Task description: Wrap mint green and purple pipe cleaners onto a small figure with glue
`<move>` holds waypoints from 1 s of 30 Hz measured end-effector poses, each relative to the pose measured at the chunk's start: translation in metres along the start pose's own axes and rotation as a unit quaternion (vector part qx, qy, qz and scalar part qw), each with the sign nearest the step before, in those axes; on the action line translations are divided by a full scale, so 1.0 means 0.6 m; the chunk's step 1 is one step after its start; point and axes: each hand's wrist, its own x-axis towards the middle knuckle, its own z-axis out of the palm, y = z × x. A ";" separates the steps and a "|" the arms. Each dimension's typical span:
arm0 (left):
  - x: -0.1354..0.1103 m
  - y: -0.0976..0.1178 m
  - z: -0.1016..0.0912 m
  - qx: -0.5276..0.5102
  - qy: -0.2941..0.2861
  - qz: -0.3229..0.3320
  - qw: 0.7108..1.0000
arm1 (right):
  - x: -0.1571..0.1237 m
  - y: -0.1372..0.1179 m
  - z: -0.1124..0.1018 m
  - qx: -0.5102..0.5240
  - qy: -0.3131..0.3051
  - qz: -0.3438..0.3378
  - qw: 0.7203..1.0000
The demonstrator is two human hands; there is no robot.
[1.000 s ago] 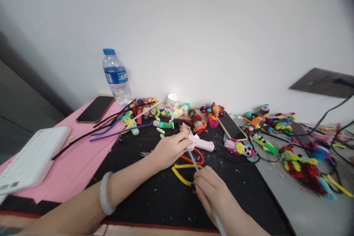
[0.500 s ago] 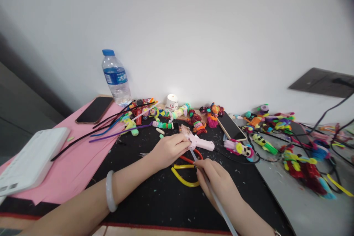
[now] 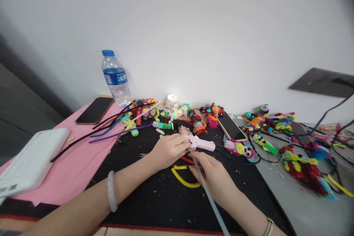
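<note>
A pale pink hot glue gun [image 3: 203,143] lies over the black mat, with my left hand [image 3: 168,151] closed around its back part. My right hand [image 3: 214,173] pinches a long translucent glue stick [image 3: 211,199] close to the gun's rear end. The stick slants down toward the mat's front edge. Whether its tip sits inside the gun is hard to see. Beneath my hands lie scissors with yellow and red handles [image 3: 184,183], their blades mostly covered by my left hand and wrist.
Colourful pipe-cleaner figures [image 3: 239,149] line the back and right. A water bottle [image 3: 116,79], a dark phone [image 3: 94,110], pink paper [image 3: 80,155] and a white device [image 3: 33,160] are at left. Another phone [image 3: 231,126] leans near a black cable [image 3: 257,158]. A small white cup [image 3: 172,102] stands behind.
My right hand has slid up the glue stick, closer to the glue gun, and its fingers now sit near the gun's rear. My left hand and the gun have barely moved.
</note>
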 end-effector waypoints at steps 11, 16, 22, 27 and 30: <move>0.000 -0.004 0.002 -0.063 0.034 -0.045 0.996 | 0.055 0.046 -0.039 -0.100 0.004 0.005 0.995; 0.002 -0.004 0.001 -0.094 0.037 -0.049 0.994 | 0.077 0.062 -0.015 -0.117 -0.030 0.041 0.992; -0.009 -0.021 -0.018 -0.180 0.063 -0.154 0.969 | 0.070 0.088 -0.011 -0.036 -0.002 0.068 0.997; -0.021 -0.052 -0.052 -0.129 0.038 -0.204 0.970 | 0.059 0.098 -0.026 0.027 0.038 0.075 0.996; -0.023 -0.071 -0.066 -0.113 -0.075 -0.183 0.974 | 0.057 0.093 -0.027 0.059 0.058 0.091 0.992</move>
